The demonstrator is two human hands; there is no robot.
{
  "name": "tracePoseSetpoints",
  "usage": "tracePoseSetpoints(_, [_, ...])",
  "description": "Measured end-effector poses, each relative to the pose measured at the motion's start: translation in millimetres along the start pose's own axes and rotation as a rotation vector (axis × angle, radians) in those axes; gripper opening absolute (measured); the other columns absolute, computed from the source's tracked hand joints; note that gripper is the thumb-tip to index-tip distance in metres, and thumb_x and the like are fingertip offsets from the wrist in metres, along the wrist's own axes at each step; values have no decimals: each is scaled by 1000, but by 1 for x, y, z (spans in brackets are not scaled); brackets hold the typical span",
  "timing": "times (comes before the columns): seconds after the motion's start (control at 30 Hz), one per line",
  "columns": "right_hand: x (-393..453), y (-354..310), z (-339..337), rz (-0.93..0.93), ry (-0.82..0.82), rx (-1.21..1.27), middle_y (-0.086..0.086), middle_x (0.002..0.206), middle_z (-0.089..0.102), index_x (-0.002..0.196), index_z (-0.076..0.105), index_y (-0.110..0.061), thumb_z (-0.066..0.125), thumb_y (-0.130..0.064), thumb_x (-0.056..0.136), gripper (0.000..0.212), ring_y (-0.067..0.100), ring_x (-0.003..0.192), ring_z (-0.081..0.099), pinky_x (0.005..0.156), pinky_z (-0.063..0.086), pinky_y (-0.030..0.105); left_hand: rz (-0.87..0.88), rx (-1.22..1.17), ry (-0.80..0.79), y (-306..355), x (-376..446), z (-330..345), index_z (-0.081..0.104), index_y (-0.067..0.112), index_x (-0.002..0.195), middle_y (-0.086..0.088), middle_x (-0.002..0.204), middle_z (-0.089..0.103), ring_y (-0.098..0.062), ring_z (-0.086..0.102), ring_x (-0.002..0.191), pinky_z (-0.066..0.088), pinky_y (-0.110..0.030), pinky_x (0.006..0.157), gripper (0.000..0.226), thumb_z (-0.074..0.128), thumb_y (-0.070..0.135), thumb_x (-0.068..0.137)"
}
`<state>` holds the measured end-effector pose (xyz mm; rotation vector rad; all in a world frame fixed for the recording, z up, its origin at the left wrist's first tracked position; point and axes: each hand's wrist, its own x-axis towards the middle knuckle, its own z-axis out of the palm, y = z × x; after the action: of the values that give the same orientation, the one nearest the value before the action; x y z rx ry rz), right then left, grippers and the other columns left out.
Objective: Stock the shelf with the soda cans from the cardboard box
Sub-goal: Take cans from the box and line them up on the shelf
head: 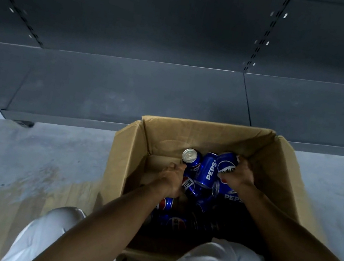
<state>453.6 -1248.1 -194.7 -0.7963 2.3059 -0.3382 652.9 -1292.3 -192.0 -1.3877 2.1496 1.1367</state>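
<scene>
Grey shelf (127, 91) beyond the cardboard box (127, 152) holds nothing yet — inside it my left hand (170, 179) grips an upright can (191, 159), my right hand (238, 174) another can (226, 165); loose cans (207, 170) remain.

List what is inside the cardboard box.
Loose blue cans lie jumbled in the box. The left hand and right hand each grip one. The arms and shadow hide any cans nearer the person.

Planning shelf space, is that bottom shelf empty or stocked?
Empty: the visible stretch of the dark shelf holds no cans; all are in the cardboard box.
</scene>
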Motion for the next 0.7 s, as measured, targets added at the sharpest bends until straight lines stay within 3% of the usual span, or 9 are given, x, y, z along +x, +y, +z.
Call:
tracePoseSetpoints(0.23, [-44,-22,-24,30,-103,40,19,137,46,147,24,-17,81,-19,71,95,36,120,50,98,43,36,-59,-9,-6,17,-46,-32,13,23,153,-13,155,22,-32,25,141,25,-37,114,90,70,28,84])
tracePoseSetpoints(0.37, [-76,-45,-61,12,-159,31,13,140,46,147,27,-17,84,-20,68,97,31,124,49,101,41,32,-69,-60,26,39,-85,-63,25,17,150,-14,152,32,-30,33,138,30,-33,110,63,54,22,94])
tracePoseSetpoints(0.5, [-113,-72,-104,-18,-197,2,11,142,44,146,28,-17,84,-19,67,97,29,124,49,100,42,33,-51,11,28,63,-128,-99,23,15,150,-16,152,29,-32,30,140,30,-39,113,78,66,30,86])
tracePoseSetpoints(0.6, [-144,-98,-139,-35,-222,-22,10,140,46,146,27,-20,83,-18,68,97,30,124,49,103,43,36,39,89,75,79,-166,-130,44,5,139,-20,137,50,-36,52,123,47,-41,98,52,39,40,100])
tracePoseSetpoints(0.7, [-174,-123,-173,-55,-254,-32,10,133,52,144,29,-23,83,-17,67,94,30,117,54,96,47,36,16,56,120,100,-204,-162,43,8,140,-17,138,51,-32,52,123,49,-28,81,50,40,40,101])
